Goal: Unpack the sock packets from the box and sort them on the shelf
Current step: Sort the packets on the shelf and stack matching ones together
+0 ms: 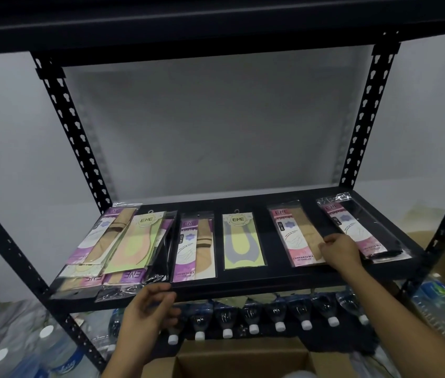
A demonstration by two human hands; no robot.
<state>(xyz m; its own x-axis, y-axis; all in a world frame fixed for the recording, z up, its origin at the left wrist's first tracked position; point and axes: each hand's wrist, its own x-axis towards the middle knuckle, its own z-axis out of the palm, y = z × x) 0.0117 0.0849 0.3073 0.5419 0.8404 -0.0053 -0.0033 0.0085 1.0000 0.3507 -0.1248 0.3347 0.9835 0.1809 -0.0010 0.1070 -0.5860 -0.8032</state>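
Sock packets lie on the black shelf [243, 287]. A loose pile of packets [112, 246] sits at the left. To its right lie single packets: a purple one with beige socks [192, 248], a yellow-green one [243, 241], a pink one with beige socks [296, 233] and a purple one with black socks [363, 227]. My right hand [341, 251] rests on the pink packet's right edge, fingers curled on it. My left hand [149, 312] hovers just below the shelf's front edge under the pile, fingers loosely curled, holding nothing. The open cardboard box [243, 361] stands below.
A row of water bottles with white caps [254, 317] lies on the lower shelf. More bottles [442, 304] are wrapped at the right, and large jugs [25, 350] stand at the left. Black perforated uprights [71, 129] frame the shelf. A grey wall is behind.
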